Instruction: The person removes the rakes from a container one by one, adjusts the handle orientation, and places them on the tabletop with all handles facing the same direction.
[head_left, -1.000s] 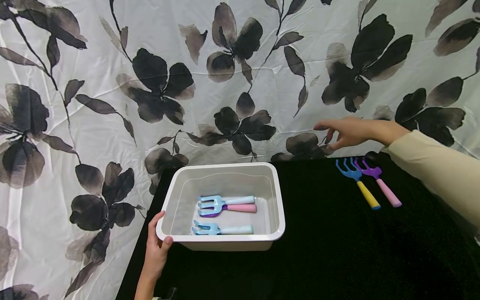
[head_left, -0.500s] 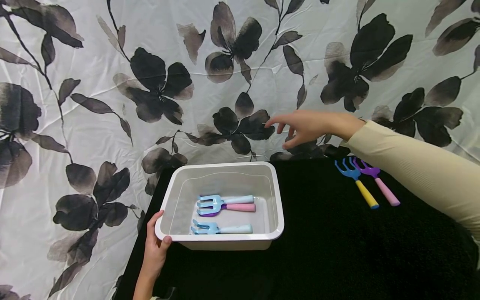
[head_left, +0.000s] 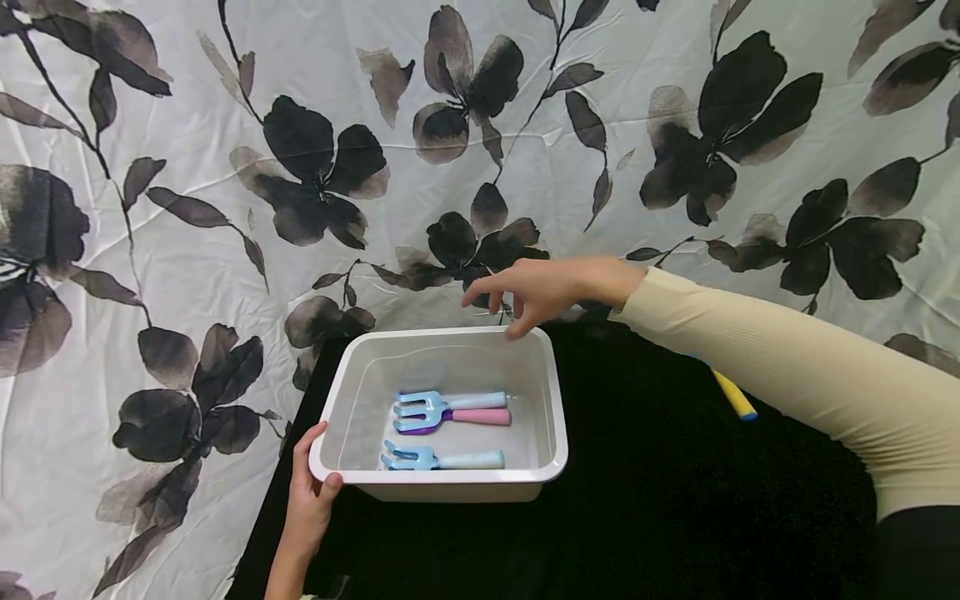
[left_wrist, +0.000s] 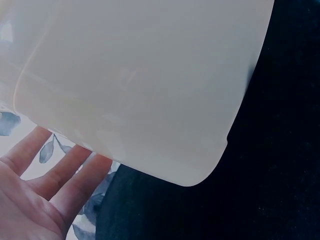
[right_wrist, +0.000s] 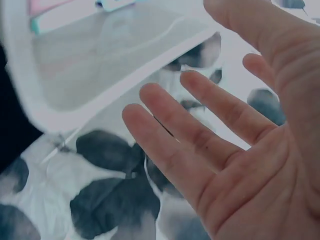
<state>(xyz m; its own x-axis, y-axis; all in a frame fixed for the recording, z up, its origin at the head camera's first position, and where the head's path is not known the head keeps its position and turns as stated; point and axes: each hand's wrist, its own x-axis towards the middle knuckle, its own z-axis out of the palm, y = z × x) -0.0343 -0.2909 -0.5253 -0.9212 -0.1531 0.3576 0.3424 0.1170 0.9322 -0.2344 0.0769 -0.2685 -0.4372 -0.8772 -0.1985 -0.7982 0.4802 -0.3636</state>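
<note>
A white plastic tub (head_left: 457,477) stands on the black table, tilted so its inside shows. My left hand (head_left: 307,500) grips its near-left corner, thumb over the rim and fingers along the side; the left wrist view shows these fingers (left_wrist: 80,187) against the tub wall. Inside lie a light blue hand fork (head_left: 427,407), a purple hand fork with a pink handle (head_left: 483,417) partly under it, and another light blue hand fork (head_left: 420,457) in front. Over the tub's far-right corner hovers my right hand (head_left: 547,292), holding nothing, its fingers (right_wrist: 170,155) spread and relaxed.
On the table's right side, the yellow handle of a hand fork (head_left: 733,396) pokes out from under my right sleeve (head_left: 757,358), which covers the rest. A white cloth with dark flowers (head_left: 600,50) hangs directly behind the table (head_left: 637,500).
My right hand has moved left from above the forks on the right to the tub's far-right corner. Its sleeve now covers those forks. The left hand and tub have stayed put.
</note>
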